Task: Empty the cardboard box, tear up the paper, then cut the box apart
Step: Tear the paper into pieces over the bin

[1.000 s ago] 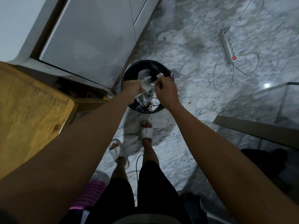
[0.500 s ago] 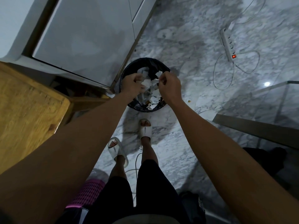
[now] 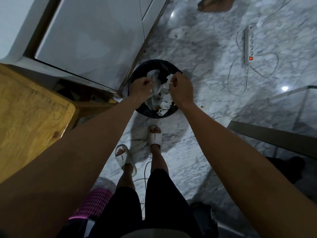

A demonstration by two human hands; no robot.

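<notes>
Head view puts both your hands over the bin (image 3: 137,73). Your left hand (image 3: 141,89) has its fingers curled, pinching a paper scrap (image 3: 153,91). Your right hand (image 3: 181,91) has fingers curled too, pinching a torn piece (image 3: 170,78) at the fingertips. More torn paper (image 3: 165,102) lies inside the bin, below your hands. Your slippers (image 3: 155,136) stand just beside the bin.

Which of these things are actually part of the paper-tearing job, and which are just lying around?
Part of the job:
left hand
right hand
paper scrap pinched in right hand
torn paper
black bin

Just lying about:
power strip
pink basket
wooden table
</notes>
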